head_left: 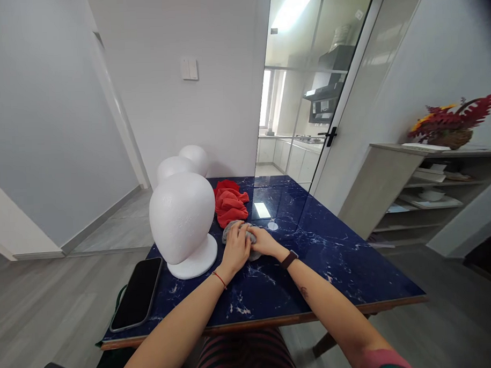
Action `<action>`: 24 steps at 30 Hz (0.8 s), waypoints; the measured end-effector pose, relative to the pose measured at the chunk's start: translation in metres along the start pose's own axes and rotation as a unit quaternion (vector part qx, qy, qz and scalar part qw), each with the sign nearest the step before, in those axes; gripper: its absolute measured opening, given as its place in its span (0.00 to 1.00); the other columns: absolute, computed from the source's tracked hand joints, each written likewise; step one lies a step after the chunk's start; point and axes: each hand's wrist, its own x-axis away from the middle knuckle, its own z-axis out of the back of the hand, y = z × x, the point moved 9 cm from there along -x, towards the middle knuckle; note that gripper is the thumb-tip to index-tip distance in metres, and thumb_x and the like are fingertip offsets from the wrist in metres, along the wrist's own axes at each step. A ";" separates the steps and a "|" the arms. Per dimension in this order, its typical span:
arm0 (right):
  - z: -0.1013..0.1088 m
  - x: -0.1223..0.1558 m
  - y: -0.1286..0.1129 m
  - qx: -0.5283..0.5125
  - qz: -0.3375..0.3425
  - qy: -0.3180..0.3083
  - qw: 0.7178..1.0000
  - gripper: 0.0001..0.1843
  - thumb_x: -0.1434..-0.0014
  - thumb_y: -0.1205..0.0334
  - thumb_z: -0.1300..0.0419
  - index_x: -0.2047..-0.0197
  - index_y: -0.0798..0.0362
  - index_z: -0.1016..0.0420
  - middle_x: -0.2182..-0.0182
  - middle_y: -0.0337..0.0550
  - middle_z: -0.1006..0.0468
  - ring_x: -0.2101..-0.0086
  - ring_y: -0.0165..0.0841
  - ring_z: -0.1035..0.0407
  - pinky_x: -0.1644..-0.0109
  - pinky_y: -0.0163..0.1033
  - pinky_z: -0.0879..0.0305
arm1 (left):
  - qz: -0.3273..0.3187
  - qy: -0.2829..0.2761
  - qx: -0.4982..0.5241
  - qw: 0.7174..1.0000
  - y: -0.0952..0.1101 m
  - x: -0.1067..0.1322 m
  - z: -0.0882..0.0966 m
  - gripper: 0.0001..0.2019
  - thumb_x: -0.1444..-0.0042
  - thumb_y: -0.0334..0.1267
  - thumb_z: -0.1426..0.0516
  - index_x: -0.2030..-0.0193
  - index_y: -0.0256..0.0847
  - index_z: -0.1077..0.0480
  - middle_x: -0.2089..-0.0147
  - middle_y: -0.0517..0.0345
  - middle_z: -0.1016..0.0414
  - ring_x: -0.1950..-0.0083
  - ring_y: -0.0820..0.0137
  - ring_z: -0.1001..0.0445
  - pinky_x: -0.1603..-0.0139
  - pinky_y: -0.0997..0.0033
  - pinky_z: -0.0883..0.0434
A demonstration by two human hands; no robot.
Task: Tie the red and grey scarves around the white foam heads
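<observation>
A bunched grey cloth [228, 232] lies on the dark blue marbled table [332, 256], mostly covered by my hands. My left hand [236, 248] rests over its top with the fingers curled into it. From the right, my right hand [266, 241] grips the same cloth, and its fingertips meet those of my left hand. Just behind the grey cloth lies a crumpled red cloth [230, 203]. A white foam head [182, 215] stands upright on its round base, left of my hands and apart from them.
More white foam heads [193, 158] stand behind the front one, near the wall. A phone [137, 295] lies at the table's left front corner. Beyond the table are a glass door [302, 91] and, at right, a shelf unit [394, 173] with red flowers [448, 123].
</observation>
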 end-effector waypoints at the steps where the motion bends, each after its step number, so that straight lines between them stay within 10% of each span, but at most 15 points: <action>1: 0.008 0.000 0.004 -0.065 -0.011 0.014 0.998 0.16 0.52 0.64 0.39 0.57 0.55 0.27 0.63 0.43 0.23 0.64 0.34 0.30 0.55 0.40 0.34 | -0.031 -0.008 0.012 0.999 0.008 -0.002 0.002 0.19 0.41 0.30 0.52 0.43 0.38 0.39 0.43 0.43 0.36 0.40 0.60 0.37 0.41 0.51 0.36; 5: 0.043 0.003 0.034 -0.294 -0.083 0.112 0.946 0.20 0.57 0.56 0.37 0.60 0.55 0.27 0.65 0.42 0.22 0.65 0.34 0.30 0.58 0.40 0.34 | -0.147 -0.064 0.046 0.986 0.054 -0.005 0.022 0.18 0.42 0.28 0.52 0.45 0.41 0.37 0.43 0.46 0.34 0.40 0.62 0.37 0.41 0.53 0.37; 9: 0.053 0.007 0.043 -0.318 -0.117 0.096 0.936 0.26 0.57 0.53 0.36 0.55 0.55 0.26 0.61 0.45 0.23 0.61 0.38 0.30 0.54 0.44 0.34 | -0.013 -0.127 0.122 0.984 0.054 0.026 0.056 0.10 0.39 0.34 0.50 0.52 0.43 0.34 0.50 0.51 0.30 0.49 0.66 0.31 0.48 0.63 0.32; 12: 0.048 0.009 0.026 -0.188 -0.067 -0.010 0.980 0.33 0.59 0.53 0.33 0.48 0.52 0.28 0.54 0.46 0.26 0.54 0.40 0.32 0.45 0.48 0.38 | 0.117 -0.109 0.142 0.977 0.016 0.077 0.086 0.10 0.38 0.39 0.51 0.69 0.42 0.34 0.63 0.56 0.30 0.61 0.69 0.29 0.57 0.68 0.31; 17: 0.059 0.013 0.012 -0.043 -0.032 0.001 0.999 0.45 0.57 0.47 0.32 0.36 0.41 0.43 0.36 0.45 0.46 0.37 0.43 0.51 0.34 0.52 0.54 | 0.339 0.137 0.014 0.931 -0.092 0.141 0.160 0.18 0.52 0.52 0.40 0.66 0.41 0.38 0.63 0.57 0.36 0.63 0.65 0.31 0.59 0.59 0.30; 20: 0.060 0.011 0.010 -0.020 -0.029 0.062 0.997 0.44 0.52 0.44 0.36 0.35 0.41 0.46 0.34 0.45 0.51 0.35 0.42 0.56 0.33 0.52 0.57 | 0.351 0.160 0.066 0.920 -0.123 0.129 0.168 0.35 0.62 0.52 0.35 0.49 0.40 0.41 0.47 0.47 0.39 0.45 0.55 0.34 0.46 0.51 0.33; 24: 0.017 0.009 0.005 0.054 -0.029 -0.034 0.998 0.53 0.57 0.44 0.33 0.32 0.46 0.52 0.33 0.51 0.55 0.35 0.46 0.58 0.35 0.54 0.56 | 0.316 0.103 0.114 0.936 -0.128 0.091 0.153 0.43 0.66 0.47 0.33 0.41 0.39 0.44 0.41 0.44 0.38 0.39 0.52 0.38 0.40 0.49 0.39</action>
